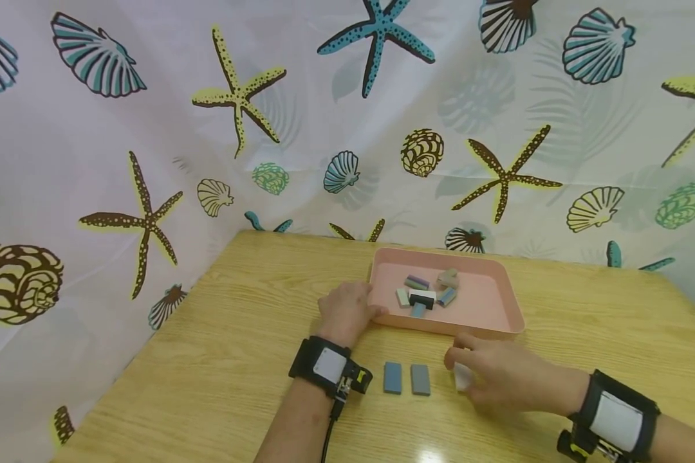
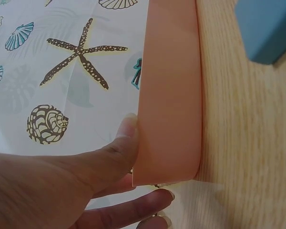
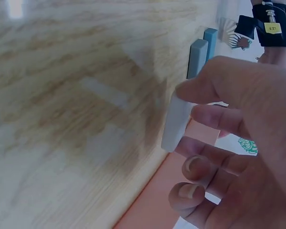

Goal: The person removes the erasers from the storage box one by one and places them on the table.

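Note:
My right hand [image 1: 498, 373] pinches a small white rectangular block [image 3: 176, 121] between thumb and fingers, just in front of a pink tray [image 1: 509, 292]. The block stands on edge close over the wooden table in the right wrist view, the other fingers loosely bent beside it. To its left, a grey block [image 1: 420, 380] and a blue block [image 1: 392, 377] lie flat, side by side and apart. My left hand [image 1: 347, 313] grips the tray's near left corner, its thumb [image 2: 127, 131] against the front wall and the fingers round the side.
Several small pieces sit in the tray's left half, among them a white block with a black band [image 1: 422, 297], a purple-and-green piece [image 1: 417, 282] and a beige lump [image 1: 448, 278]. A shell-and-starfish cloth [image 1: 301, 116] hangs behind the table [image 1: 255, 302]. A cable [image 1: 327, 437] runs from the left wrist.

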`<state>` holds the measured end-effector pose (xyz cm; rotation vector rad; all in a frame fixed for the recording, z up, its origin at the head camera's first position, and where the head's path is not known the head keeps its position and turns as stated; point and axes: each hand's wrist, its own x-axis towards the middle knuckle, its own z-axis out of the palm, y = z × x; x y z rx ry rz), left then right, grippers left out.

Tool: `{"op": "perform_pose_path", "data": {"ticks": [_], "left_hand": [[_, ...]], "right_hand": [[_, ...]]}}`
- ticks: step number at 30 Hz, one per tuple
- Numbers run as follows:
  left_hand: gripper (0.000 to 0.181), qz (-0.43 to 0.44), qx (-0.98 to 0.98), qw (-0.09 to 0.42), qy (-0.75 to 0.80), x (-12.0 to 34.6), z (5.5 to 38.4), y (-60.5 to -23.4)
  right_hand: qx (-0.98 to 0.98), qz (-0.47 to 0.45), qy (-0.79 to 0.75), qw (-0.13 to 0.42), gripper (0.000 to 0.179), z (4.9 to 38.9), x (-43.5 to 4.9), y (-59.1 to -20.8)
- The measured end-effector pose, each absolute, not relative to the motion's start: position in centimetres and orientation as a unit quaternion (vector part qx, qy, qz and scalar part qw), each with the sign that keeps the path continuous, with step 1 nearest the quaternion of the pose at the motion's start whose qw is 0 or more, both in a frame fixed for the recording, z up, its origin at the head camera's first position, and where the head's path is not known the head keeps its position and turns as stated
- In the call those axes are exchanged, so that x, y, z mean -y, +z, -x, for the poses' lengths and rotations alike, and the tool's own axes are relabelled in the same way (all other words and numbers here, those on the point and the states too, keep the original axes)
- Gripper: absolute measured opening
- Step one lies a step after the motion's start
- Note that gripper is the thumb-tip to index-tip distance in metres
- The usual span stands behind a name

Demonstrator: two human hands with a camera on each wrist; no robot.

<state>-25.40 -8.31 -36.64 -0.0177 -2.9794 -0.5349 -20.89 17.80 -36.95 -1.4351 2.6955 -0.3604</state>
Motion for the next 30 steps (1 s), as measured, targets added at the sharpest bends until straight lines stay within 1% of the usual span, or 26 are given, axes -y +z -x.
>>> {"op": "perform_pose_path", "data": {"ticks": [7,13,15,18,21,23,27,30], "left_hand": [[0.048,0.008,0.983,0.057,-0.175,8.3,25.3,-36.7],[0.049,0.009,0.984,0.059,-0.166,8.3,25.3,-36.6],[0.048,0.01,0.984,0.059,-0.167,8.3,25.3,-36.6],[0.047,0.011,0.984,0.058,-0.168,8.4,25.4,-36.6],[0.045,0.012,0.984,0.058,-0.167,8.4,25.4,-36.6],[0.045,0.014,0.984,0.059,-0.166,8.4,25.5,-36.6],[0.044,0.015,0.984,0.06,-0.165,8.4,25.5,-36.6],[0.044,0.017,0.985,0.062,-0.161,8.5,25.5,-36.7]], "right_hand": [[-0.888,0.444,-0.105,0.054,0.036,20.8,-17.7,-37.9],[-0.891,0.433,-0.11,0.085,0.037,20.8,-17.7,-37.7],[-0.888,0.436,-0.112,0.089,0.038,20.9,-17.7,-37.6],[-0.882,0.449,-0.121,0.083,0.038,21.2,-17.8,-37.2],[-0.878,0.456,-0.131,0.056,0.032,21.7,-17.7,-36.8],[-0.879,0.456,-0.139,0.022,0.026,22.2,-17.5,-36.4],[-0.876,0.455,-0.148,-0.064,0.013,23.5,-17.0,-35.6],[-0.879,0.44,-0.15,-0.104,0.011,24.4,-16.7,-35.3]]}}
